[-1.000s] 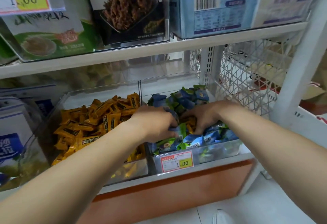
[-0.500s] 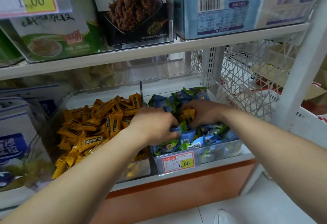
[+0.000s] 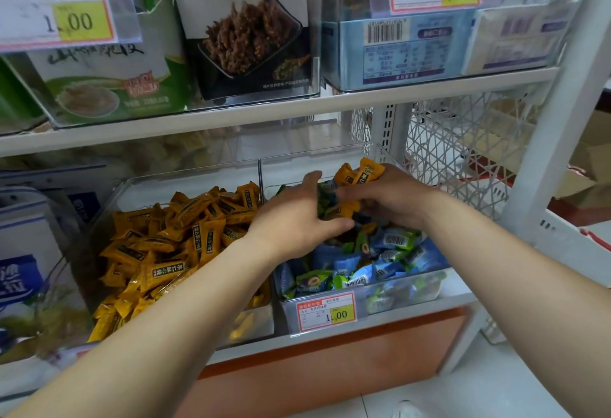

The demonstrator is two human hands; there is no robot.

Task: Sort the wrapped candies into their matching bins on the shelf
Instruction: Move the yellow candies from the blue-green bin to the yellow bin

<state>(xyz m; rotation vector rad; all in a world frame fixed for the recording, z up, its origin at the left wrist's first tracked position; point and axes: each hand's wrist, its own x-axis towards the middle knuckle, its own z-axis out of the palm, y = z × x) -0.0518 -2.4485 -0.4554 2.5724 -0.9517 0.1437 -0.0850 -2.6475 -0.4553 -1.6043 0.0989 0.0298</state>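
The right grip [image 3: 390, 199] clutches light, slippery orange candies [image 3: 358, 174], best pinched mid-wrapper; the left grip [image 3: 297, 219] beside it, hold unclear.

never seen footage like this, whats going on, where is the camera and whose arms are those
No machine here: a person wears one wide-angle camera on the head, so the picture looks forward and down along their own bare arms. The left hand and right hand meet over a clear plastic bin of blue and green wrapped candies on a shop shelf. The right hand grips a few orange wrapped candies, matching the orange pile in the neighbouring clear bin to the left. The left hand reaches among the candies; whether it holds any is unclear.
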